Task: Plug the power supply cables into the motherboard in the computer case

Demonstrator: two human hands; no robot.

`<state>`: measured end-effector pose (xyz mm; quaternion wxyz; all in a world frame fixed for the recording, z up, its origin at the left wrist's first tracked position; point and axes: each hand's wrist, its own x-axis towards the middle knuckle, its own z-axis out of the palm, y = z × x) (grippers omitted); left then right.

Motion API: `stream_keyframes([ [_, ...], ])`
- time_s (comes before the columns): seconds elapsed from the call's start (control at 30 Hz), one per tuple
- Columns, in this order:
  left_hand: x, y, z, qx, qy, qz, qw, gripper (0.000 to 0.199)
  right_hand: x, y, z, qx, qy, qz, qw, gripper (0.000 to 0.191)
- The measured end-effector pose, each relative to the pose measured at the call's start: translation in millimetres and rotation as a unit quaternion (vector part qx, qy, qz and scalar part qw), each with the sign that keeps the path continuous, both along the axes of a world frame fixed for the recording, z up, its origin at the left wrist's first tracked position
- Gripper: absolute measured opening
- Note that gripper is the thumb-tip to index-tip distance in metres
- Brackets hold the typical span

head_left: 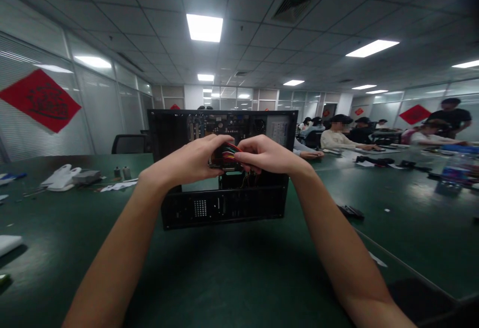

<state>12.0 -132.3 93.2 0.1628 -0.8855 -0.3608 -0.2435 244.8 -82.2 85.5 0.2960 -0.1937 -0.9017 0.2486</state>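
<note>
An open black computer case [243,206] stands on the green table in front of me, with its inside facing me. Circuit board parts [194,131] show in its upper half. A bundle of power cables [229,153], coloured red, yellow and black, runs between my hands at the middle of the case. My left hand [194,157] curls around the bundle's left end, thumb below and fingers above. From the right, my right hand [267,153] pinches the same cables between thumb and fingers. The cable ends are hidden behind my fingers. A few thin wires [245,181] hang below the right hand.
On the left of the table [209,278] lie a white plastic bag [62,176], a grey box [87,176] and small metal cylinders [122,172]. A black item [351,212] lies to the right. Further right are a clear bottle [452,173] and several seated people.
</note>
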Motion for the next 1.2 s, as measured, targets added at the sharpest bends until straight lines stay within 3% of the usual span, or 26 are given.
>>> stream_keyframes([
  [0.17, -0.6, 8.1, -1.1, 0.013, 0.001, 0.012, 1.000, 0.059, -1.9, -0.9, -1.0, 0.002, 0.002, -0.012, 1.000, 0.034],
  [0.5, 0.8, 1.4, 0.2, -0.012, 0.025, -0.016, 0.999, 0.060, -14.3, 1.5, -6.8, -0.029, 0.010, -0.030, 0.999, 0.028],
  [0.93, 7.0, 1.0, -1.1, -0.025, 0.023, -0.006, 0.999, 0.057, -20.9, -4.0, -8.9, 0.005, -0.029, -0.072, 0.997, 0.027],
  [1.07, 8.9, 5.1, -1.9, -0.028, 0.038, 0.015, 0.999, 0.051, -23.0, -0.6, -11.1, -0.029, -0.051, -0.083, 0.995, 0.024],
  [1.2, 7.5, 9.6, -1.9, 0.007, 0.032, 0.014, 0.999, 0.051, -16.7, 2.6, -9.7, -0.073, -0.044, -0.041, 0.996, 0.020],
])
